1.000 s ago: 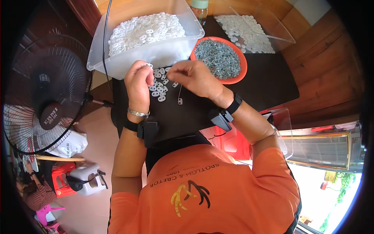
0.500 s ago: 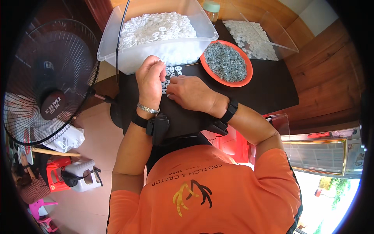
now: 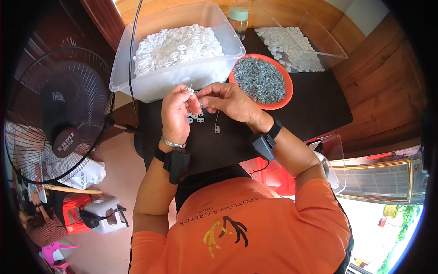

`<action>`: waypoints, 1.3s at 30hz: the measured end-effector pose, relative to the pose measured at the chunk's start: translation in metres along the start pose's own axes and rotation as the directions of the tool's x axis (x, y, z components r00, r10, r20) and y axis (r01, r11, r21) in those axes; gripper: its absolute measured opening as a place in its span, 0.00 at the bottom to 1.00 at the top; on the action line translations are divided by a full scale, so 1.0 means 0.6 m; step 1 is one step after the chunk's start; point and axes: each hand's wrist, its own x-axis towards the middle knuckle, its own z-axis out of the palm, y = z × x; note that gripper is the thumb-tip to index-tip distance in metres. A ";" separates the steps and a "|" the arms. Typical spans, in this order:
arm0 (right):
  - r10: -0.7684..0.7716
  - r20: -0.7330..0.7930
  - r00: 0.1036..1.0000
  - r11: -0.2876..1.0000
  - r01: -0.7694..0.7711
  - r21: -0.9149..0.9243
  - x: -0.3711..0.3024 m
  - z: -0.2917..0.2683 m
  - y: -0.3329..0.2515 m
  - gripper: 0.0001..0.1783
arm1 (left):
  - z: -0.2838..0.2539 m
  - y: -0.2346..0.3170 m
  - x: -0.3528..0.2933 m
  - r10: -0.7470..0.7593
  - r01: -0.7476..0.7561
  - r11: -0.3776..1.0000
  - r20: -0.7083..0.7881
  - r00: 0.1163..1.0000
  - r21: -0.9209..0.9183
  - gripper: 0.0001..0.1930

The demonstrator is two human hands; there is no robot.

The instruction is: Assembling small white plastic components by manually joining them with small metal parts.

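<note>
My left hand (image 3: 175,112) is raised over the dark table, its thumb and fingers pinched on a small white plastic piece with holes (image 3: 190,91). Close beside it, my right hand (image 3: 230,104) has its thumb and fingertips pressed together; what they grip is too small to make out. From below the right hand runs a thin rod (image 3: 217,118), with a white two-holed piece (image 3: 217,130) at its end; whether the hand holds this rod is unclear. Several more white two-holed pieces (image 3: 196,118) lie on the table under my hands, partly hidden.
Behind my hands stands a clear plastic bin (image 3: 178,75) heaped with white pieces. An orange bowl (image 3: 289,93) of small grey metal parts is to the right. Farther back are a green-lidded jar (image 3: 238,20) and a clear tray (image 3: 335,51) of white discs. A fan (image 3: 61,114) stands left.
My hands have lifted from the table pieces and come together, with the white piece showing in my left fingertips. The thin rod and its end piece now show below my right hand.
</note>
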 end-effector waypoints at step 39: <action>-0.035 -0.159 0.987 0.996 0.048 0.080 0.003 -0.028 -0.008 0.09 | 0.017 -0.021 -0.006 -0.057 0.057 0.956 -0.007 0.998 0.287 0.06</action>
